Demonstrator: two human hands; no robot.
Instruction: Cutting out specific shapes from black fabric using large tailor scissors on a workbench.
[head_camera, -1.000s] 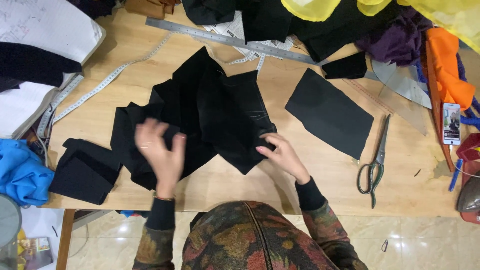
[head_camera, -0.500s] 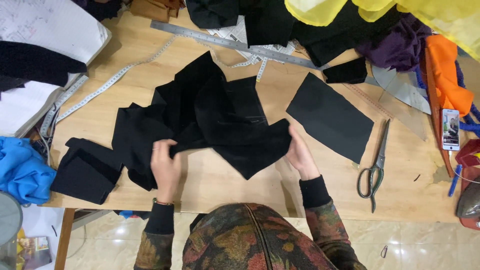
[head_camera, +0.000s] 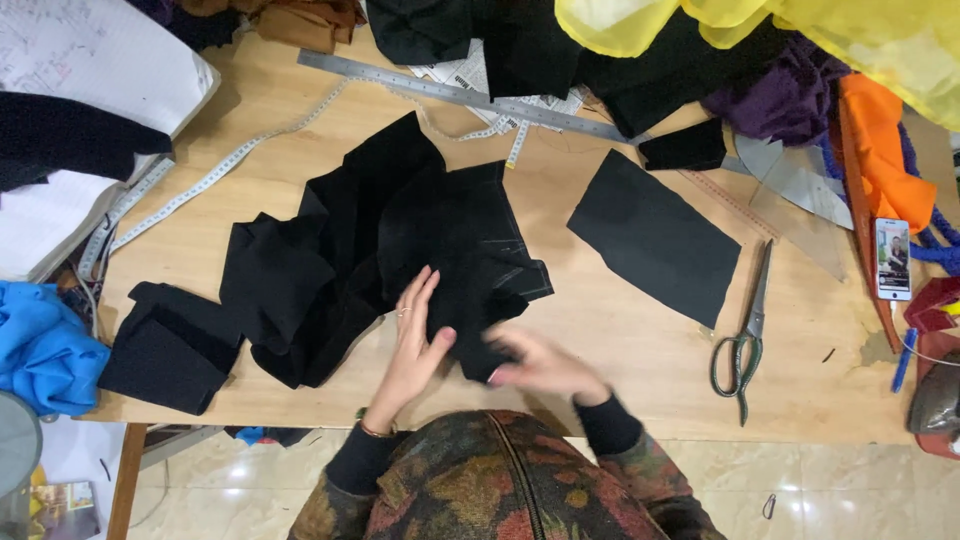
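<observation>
Black fabric (head_camera: 400, 240), rumpled, in overlapping folds across the middle of the wooden table (head_camera: 620, 370), near the front edge. Pressed flat on its lower part by the left hand (head_camera: 415, 335), fingers stretched out and apart, gripping nothing. Met at its near corner by the right hand (head_camera: 530, 365), too blurred to tell whether the fingers pinch the cloth or lie loose on it. By the look of it, not far along: creased and bunched, not yet spread smooth, with faint chalk lines on one flap and no fresh cut to be seen. Already cut and laid flat, apparently: a black rectangular piece (head_camera: 655, 238) to the right, well apart from the heap, and a small black scrap (head_camera: 685, 148) beyond it. Folded black piece (head_camera: 170, 345) at the left corner, apart from both hands. Scissors (head_camera: 742, 340) untouched at the right, closed, beside the rectangle. Steel ruler (head_camera: 460, 95) and white tape measure (head_camera: 215, 180) along the far side, also untouched. No box, tray or basket to be made out on the table; only loose piles around it: yellow fabric (head_camera: 800, 30) at the top, orange cloth (head_camera: 875, 150) at the right, blue cloth (head_camera: 40, 345) at the left edge.
</observation>
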